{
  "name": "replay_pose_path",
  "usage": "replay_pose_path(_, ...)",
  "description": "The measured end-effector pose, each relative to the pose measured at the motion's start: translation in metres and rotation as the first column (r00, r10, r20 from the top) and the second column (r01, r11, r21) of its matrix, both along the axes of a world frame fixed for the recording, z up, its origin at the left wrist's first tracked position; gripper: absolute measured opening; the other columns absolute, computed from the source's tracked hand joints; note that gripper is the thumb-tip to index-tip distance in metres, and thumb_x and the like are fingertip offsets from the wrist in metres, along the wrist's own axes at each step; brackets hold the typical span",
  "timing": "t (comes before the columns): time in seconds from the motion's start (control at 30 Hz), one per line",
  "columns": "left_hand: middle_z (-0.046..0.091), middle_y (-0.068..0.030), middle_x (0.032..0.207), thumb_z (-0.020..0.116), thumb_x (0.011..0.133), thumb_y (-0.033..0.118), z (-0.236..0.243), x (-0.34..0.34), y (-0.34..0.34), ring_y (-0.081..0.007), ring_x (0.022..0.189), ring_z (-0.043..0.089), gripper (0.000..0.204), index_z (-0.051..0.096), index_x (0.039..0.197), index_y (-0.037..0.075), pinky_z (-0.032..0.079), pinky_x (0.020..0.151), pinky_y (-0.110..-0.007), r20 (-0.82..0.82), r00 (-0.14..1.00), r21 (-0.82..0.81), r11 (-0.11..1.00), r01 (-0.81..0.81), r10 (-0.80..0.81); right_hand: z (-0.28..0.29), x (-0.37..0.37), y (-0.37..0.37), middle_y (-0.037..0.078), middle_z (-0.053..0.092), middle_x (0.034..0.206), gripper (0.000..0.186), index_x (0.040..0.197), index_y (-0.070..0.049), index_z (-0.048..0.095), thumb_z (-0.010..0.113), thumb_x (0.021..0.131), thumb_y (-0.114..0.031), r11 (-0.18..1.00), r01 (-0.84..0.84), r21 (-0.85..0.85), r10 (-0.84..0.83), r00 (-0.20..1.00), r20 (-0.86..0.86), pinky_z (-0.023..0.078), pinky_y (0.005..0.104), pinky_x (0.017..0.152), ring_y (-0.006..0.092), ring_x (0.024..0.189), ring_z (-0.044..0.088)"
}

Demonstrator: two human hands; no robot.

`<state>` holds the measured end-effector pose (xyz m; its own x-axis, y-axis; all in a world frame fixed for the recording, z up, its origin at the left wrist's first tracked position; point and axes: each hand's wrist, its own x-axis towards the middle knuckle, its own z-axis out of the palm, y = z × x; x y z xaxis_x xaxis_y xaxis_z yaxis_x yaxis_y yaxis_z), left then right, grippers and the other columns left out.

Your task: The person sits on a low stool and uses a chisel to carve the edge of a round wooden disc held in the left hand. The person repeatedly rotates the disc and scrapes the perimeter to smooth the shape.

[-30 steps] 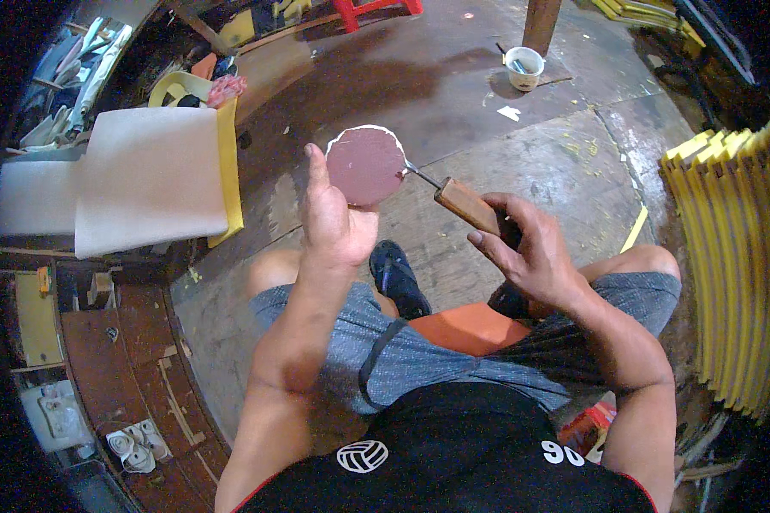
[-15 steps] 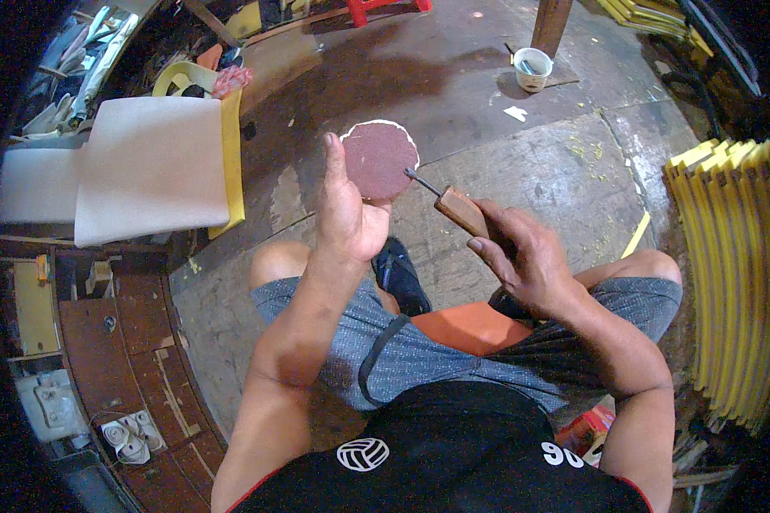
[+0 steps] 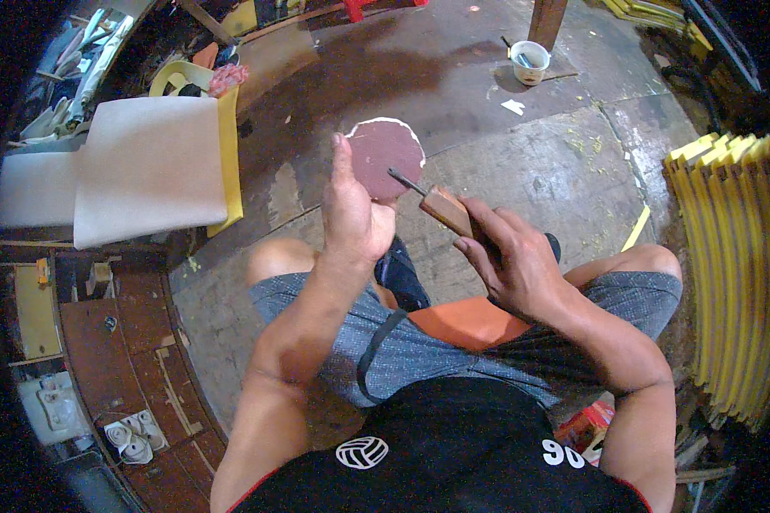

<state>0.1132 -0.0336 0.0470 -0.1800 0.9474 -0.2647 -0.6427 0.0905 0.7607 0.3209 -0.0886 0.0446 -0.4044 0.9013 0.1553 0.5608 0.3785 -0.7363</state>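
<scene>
My left hand (image 3: 357,218) holds up a round sanding disc (image 3: 383,154), reddish brown with a ragged pale edge. The thumb lies along its left side, and the other fingers are hidden behind it. In my right hand (image 3: 513,265) is a tool with a wooden handle (image 3: 450,214) and a thin dark metal shaft (image 3: 405,179). The shaft's tip is over the disc's lower middle and looks to be against its face. My right fingers wrap round the back end of the handle.
An orange piece (image 3: 469,323) lies between my legs. Yellow-edged sheets are stacked (image 3: 731,282) at the right. A white tub (image 3: 530,64) stands by a wooden post at the far right. White padded sheets (image 3: 154,167) lie at the left, above a brown wooden cabinet (image 3: 103,359).
The tool's tip has moved left, from the disc's right edge in toward its lower middle. My left hand and the disc have shifted slightly to the right.
</scene>
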Motion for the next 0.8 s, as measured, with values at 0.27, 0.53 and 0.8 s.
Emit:
replay_pose_path(0.27,0.061,-0.0099,0.118,0.042,0.102,0.047,0.002,0.004,-0.001,-0.0258,0.112,0.059,0.047,0.053,0.123,0.007,0.048,0.098,-0.045,0.017,1.000,-0.050,0.999,-0.019,0.020,0.000,-0.002,-0.003,0.020,0.061,0.090,0.043,0.130,-0.008,0.050,0.063,0.092,-0.025,0.999,0.015,-0.029,-0.015,1.000,0.009,0.053,0.0482,0.064,0.0421,0.075,0.063)
replay_pose_path(0.53,0.061,-0.0104,0.118,0.042,0.102,0.047,0.005,0.002,-0.001,-0.0264,0.113,0.058,0.048,0.053,0.124,0.006,0.047,0.099,-0.046,0.014,0.999,-0.030,0.999,-0.035,0.035,0.002,-0.006,0.000,0.020,0.061,0.094,0.041,0.129,-0.008,0.051,0.062,0.093,-0.024,1.000,0.020,-0.005,-0.020,1.000,0.006,0.053,0.0488,0.064,0.0423,0.076,0.063)
replay_pose_path(0.8,0.060,-0.0099,0.119,0.042,0.102,0.048,-0.001,0.000,0.000,-0.0261,0.115,0.057,0.048,0.053,0.123,0.006,0.047,0.099,-0.046,0.037,0.999,-0.025,0.999,-0.038,0.038,0.000,-0.006,0.001,0.020,0.062,0.091,0.039,0.127,-0.007,0.052,0.061,0.093,-0.023,1.000,0.013,-0.005,-0.013,1.000,0.002,0.053,0.0481,0.065,0.0416,0.077,0.064)
